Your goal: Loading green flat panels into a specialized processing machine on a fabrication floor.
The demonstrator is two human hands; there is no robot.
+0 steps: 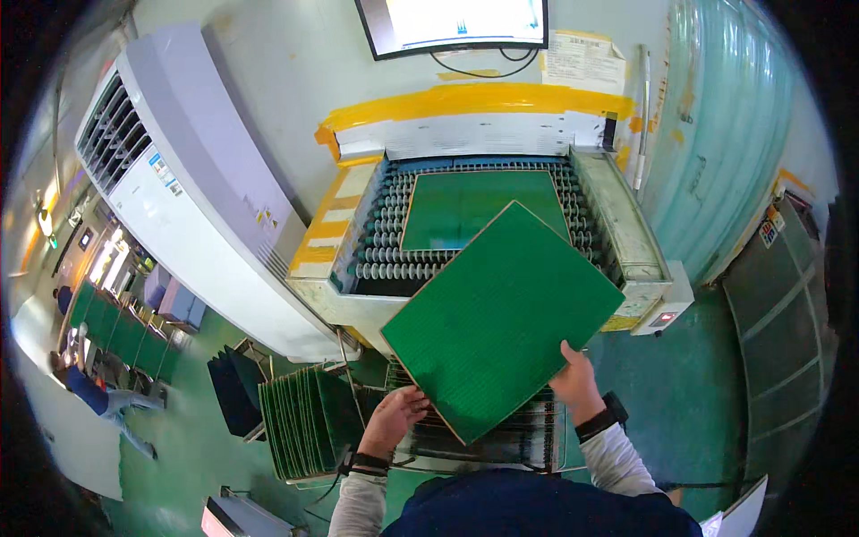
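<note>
A green circuit board panel [501, 322] is held tilted in front of me, turned cornerwise. My right hand [579, 387] grips its lower right edge, the thumb lying on the upper face and the other fingers hidden beneath. At the lower left edge, my left hand [394, 419] has its curled fingers against the panel's rim. Beyond it, a second green panel [483, 206] lies flat on the rollers [385, 242] of a conveyor machine [644, 242]. The held panel covers that one's near right corner.
Several green panels stand upright in a rack [304, 421] at lower left, beside a dark rack [234, 389]. Another rack [474, 443] sits below my hands. A tall white air conditioner [197, 224] flanks the machine. A screen [456, 22] hangs above. One person [98, 394] works far left.
</note>
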